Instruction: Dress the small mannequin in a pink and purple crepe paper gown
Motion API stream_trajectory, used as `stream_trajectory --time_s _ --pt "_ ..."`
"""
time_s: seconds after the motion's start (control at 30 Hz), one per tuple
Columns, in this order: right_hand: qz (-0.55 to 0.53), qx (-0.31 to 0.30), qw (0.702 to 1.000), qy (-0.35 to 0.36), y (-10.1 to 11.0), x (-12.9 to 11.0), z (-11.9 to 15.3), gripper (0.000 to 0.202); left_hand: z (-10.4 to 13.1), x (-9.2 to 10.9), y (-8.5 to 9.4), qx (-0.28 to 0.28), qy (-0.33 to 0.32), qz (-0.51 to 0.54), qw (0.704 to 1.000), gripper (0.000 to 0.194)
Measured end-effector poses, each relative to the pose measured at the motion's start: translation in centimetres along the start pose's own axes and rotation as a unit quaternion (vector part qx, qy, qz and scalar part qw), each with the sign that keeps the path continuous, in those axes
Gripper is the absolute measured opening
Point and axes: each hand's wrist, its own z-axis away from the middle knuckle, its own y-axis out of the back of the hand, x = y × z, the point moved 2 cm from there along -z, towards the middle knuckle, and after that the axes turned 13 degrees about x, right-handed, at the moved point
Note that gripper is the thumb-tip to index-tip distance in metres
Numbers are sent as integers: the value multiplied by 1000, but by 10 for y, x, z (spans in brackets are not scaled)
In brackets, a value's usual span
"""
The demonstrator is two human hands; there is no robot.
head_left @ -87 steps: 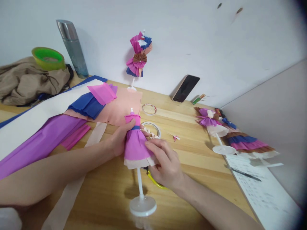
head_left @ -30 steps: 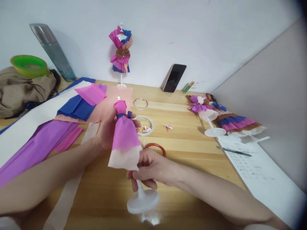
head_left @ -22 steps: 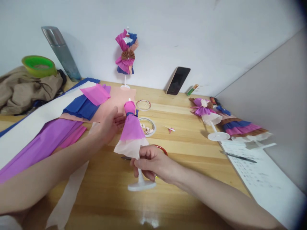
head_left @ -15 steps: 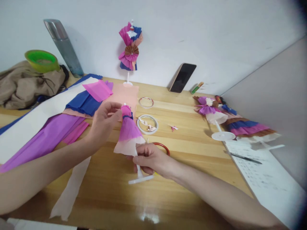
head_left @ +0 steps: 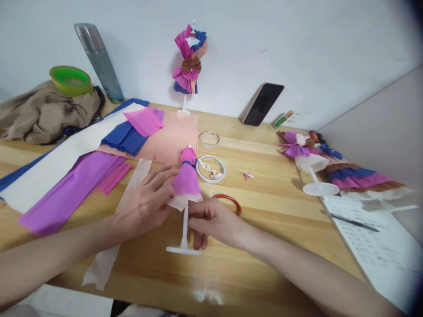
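Note:
A small mannequin stand [head_left: 185,224] wears a crepe-paper dress [head_left: 187,178] with a pink top, a blue waist band, a purple skirt and a white hem. My right hand [head_left: 214,220] grips the white stem just under the hem, keeping the figure tilted above the table. At the skirt's left side rests my left hand [head_left: 148,198], its fingers stretched out and touching the purple and white paper. A long pale paper strip [head_left: 102,264] lies beneath my left forearm.
Crepe-paper sheets [head_left: 56,193] cover the left side. A tape roll [head_left: 211,179], a red ring [head_left: 236,204], a phone [head_left: 263,105] and a glue stick [head_left: 283,119] lie beyond. Other dressed stands [head_left: 320,189] are right, near a pen [head_left: 353,222]; another [head_left: 184,112] stands behind.
My left hand has moved from the pink top down to the skirt's left side, fingers extended. The stand is turned more upright in my right hand. The view has shifted slightly.

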Motion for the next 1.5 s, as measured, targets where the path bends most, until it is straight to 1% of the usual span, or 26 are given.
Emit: stream_trajectory --time_s 0.07,0.13,0.17,0.23,0.33,0.4,0.5,0.6,0.67,0.7,0.77,0.83,0.9,0.93,0.97,1.03,1.1,1.13,1.17,1.2,1.23,1.27,1.33,1.4,1.43,1.5 --pt "88 5 996 25 0 -4 8 11 -2 2 1 13 19 17 1000 13" --pt "204 13 975 90 2 -11 16 18 -4 5 1 24 33 28 999 13" --pt "264 30 954 136 3 -14 19 23 -4 6 1 29 38 31 998 13" --pt "351 102 900 237 9 -20 22 30 -4 8 1 43 45 29 998 14" --pt "370 258 818 357 20 -25 18 25 -5 10 1 62 54 18 996 14" --pt "377 317 774 399 24 -24 9 18 -7 11 0 57 47 7 997 15" --pt "422 339 729 420 24 -22 -6 13 -10 14 -2 45 3 -24 999 18" --pt "434 341 709 439 21 -19 -16 1 -12 14 -2 46 -42 -54 997 23" --pt "408 348 713 451 22 -16 -19 10 -12 13 -2 46 -47 -63 996 25" --pt "387 353 725 449 22 -16 -20 14 -12 11 -2 49 -38 -61 996 25" --pt "331 361 759 430 25 -15 -22 18 -10 7 -2 59 2 -42 997 21" --pt "283 361 791 404 26 -16 -23 21 -7 2 -2 78 78 -6 994 14" --pt "268 355 806 389 26 -18 -22 19 -5 -1 -4 100 178 38 978 13" --pt "280 352 804 389 25 -20 -22 15 -5 -2 -4 110 231 62 965 15" --pt "305 348 795 392 23 -21 -21 12 -4 -2 -5 117 278 87 949 18" --pt "376 344 757 409 20 -21 -19 16 -5 -1 -7 118 343 132 922 23" --pt "435 348 712 429 18 -20 -19 11 -6 0 -8 122 366 156 909 25" --pt "446 352 697 437 18 -19 -20 9 -6 -1 -7 126 364 159 909 24" --pt "442 358 693 444 19 -18 -21 12 -6 -2 -7 133 357 158 911 21" --pt "425 366 697 446 21 -17 -22 16 -5 -3 -7 139 351 156 913 19" --pt "398 375 711 442 23 -16 -24 18 -3 -5 -6 140 346 157 914 16" --pt "365 383 732 430 25 -16 -25 20 -2 -7 -6 140 345 160 914 15" --pt "289 391 781 391 29 -15 -29 24 1 -11 -7 137 349 162 913 14" --pt "219 384 826 350 31 -15 -32 29 2 -11 -8 133 349 160 914 14" --pt "190 376 843 334 31 -14 -33 31 1 -11 -9 134 344 158 916 14" --pt "145 362 866 312 31 -13 -36 32 1 -10 -9 141 331 157 920 14"
